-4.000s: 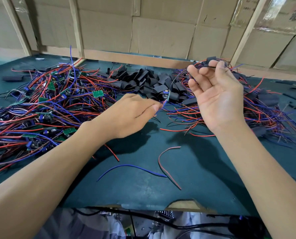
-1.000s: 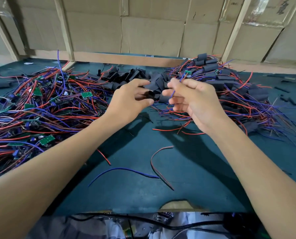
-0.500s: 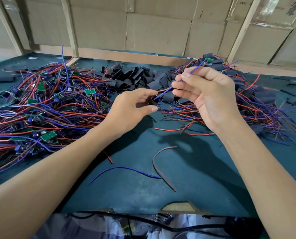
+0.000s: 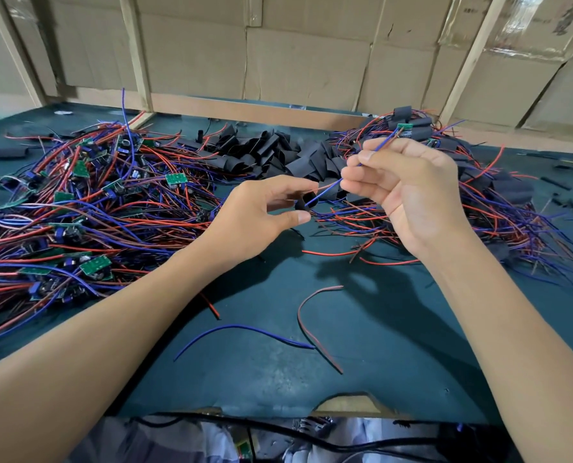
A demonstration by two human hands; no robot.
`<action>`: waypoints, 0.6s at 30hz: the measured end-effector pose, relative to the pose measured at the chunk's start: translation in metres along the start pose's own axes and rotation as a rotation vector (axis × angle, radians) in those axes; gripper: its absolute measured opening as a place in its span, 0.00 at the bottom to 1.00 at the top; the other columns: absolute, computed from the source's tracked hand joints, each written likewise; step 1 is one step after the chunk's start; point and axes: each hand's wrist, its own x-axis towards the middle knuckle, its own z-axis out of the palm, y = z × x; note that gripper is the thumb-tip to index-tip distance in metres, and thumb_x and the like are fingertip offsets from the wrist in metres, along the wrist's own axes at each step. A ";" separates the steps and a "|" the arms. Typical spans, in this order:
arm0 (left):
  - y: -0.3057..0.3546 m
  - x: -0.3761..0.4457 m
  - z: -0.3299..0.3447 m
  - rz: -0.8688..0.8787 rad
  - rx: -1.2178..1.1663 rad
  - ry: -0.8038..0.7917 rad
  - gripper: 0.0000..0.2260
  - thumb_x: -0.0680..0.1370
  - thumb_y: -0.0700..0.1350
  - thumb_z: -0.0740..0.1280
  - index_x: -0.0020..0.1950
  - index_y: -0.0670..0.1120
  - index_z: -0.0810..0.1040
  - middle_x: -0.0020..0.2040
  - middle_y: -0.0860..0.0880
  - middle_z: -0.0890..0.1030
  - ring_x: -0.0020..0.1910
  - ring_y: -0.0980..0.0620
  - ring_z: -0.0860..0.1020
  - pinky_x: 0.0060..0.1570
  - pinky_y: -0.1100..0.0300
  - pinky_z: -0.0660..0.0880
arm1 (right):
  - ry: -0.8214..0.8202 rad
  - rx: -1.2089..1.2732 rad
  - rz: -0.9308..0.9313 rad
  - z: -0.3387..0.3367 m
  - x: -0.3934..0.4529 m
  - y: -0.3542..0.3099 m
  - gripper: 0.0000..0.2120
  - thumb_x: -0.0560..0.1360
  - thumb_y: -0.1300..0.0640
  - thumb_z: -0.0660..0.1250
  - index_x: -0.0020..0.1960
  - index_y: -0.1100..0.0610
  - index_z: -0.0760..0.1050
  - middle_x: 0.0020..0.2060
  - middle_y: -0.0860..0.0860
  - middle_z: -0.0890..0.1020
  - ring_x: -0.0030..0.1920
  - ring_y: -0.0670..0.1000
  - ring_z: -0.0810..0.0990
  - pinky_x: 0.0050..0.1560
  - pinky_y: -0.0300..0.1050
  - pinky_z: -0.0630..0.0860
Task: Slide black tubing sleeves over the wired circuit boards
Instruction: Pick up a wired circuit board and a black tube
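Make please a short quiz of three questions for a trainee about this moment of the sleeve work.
1. True or false: the left hand holds a black sleeve with wires running into it.
2. Which hand's fingers pinch the blue wire that leads up to the small green board?
A. left hand
B. right hand
C. neither
3. Fill the gap: the pile of unused sleeves lies ____ the two wire heaps.

Key: 1 true; 2 B; 3 between.
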 end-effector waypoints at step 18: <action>0.005 -0.002 0.000 0.051 0.013 0.035 0.17 0.75 0.40 0.75 0.61 0.56 0.81 0.55 0.61 0.84 0.56 0.62 0.80 0.62 0.68 0.72 | 0.066 -0.134 -0.003 -0.002 0.003 0.001 0.05 0.75 0.70 0.70 0.50 0.64 0.79 0.39 0.61 0.84 0.37 0.60 0.86 0.43 0.51 0.83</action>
